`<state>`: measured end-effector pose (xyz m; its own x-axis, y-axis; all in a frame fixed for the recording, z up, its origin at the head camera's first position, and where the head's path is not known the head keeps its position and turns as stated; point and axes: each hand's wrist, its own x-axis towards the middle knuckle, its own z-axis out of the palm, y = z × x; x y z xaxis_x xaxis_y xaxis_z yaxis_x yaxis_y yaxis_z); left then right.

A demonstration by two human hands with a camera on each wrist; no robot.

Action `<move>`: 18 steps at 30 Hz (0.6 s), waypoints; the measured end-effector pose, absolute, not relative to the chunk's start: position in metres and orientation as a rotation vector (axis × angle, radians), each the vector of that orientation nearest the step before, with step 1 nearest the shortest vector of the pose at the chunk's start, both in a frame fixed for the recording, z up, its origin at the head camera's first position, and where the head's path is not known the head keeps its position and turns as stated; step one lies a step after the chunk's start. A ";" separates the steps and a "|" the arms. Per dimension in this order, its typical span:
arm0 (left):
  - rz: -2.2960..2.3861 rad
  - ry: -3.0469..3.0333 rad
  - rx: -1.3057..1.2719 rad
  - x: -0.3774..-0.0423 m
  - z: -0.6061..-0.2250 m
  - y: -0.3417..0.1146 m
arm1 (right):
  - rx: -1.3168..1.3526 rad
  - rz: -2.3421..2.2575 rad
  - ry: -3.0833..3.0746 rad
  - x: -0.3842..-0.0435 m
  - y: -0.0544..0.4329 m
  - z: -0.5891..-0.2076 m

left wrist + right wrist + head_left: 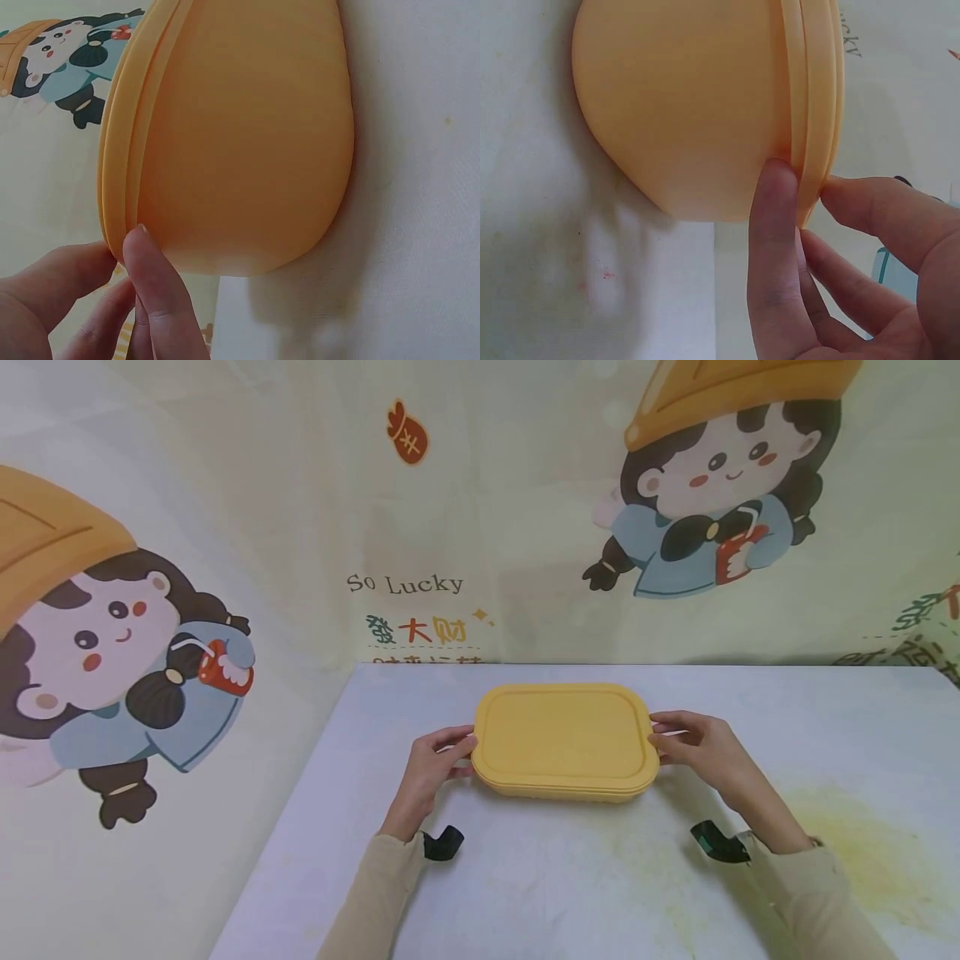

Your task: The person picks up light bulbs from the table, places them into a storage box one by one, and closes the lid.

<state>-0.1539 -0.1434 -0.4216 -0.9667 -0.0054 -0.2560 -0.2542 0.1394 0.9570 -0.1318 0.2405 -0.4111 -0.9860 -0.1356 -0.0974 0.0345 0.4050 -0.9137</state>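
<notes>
A yellow rectangular food container (566, 735) with rounded corners stands upright towards the back of the white table, its lid (562, 727) on top. At its left end my left hand (431, 768) pinches the rim between thumb and finger. My right hand (701, 747) pinches the rim at the opposite end in the same way. In the left wrist view, fingertips press on both sides of the lid edge (120, 150). The right wrist view shows the container's smooth side wall (682, 112) and its stepped rim. What is inside the container is hidden.
The white table (555, 893) has yellowish stains (862, 843) at the right. Behind it hangs a pale cloth (540, 527) printed with cartoon figures and writing. Black curved pieces (444, 843) stick out by both wrists, near the beige sleeves (382, 885).
</notes>
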 end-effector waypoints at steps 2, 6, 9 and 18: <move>1.920 2.222 -0.268 -0.154 -0.421 -0.143 | -0.087 -1.627 2.495 -0.132 0.241 -0.411; 1.918 2.221 -0.280 -0.153 -0.421 -0.142 | -0.091 -1.618 2.488 -0.130 0.240 -0.411; 1.922 2.216 -0.285 -0.153 -0.422 -0.142 | -0.085 -1.614 2.484 -0.129 0.240 -0.411; 1.927 2.210 -0.275 -0.153 -0.425 -0.143 | -0.065 -1.626 2.476 -0.127 0.238 -0.410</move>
<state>-0.1528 -0.1426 -0.4246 -0.9634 -0.0111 -0.2678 -0.2669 0.1345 0.9543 -0.1270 0.2379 -0.4102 -0.9832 -0.1336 -0.1242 0.0609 0.4014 -0.9139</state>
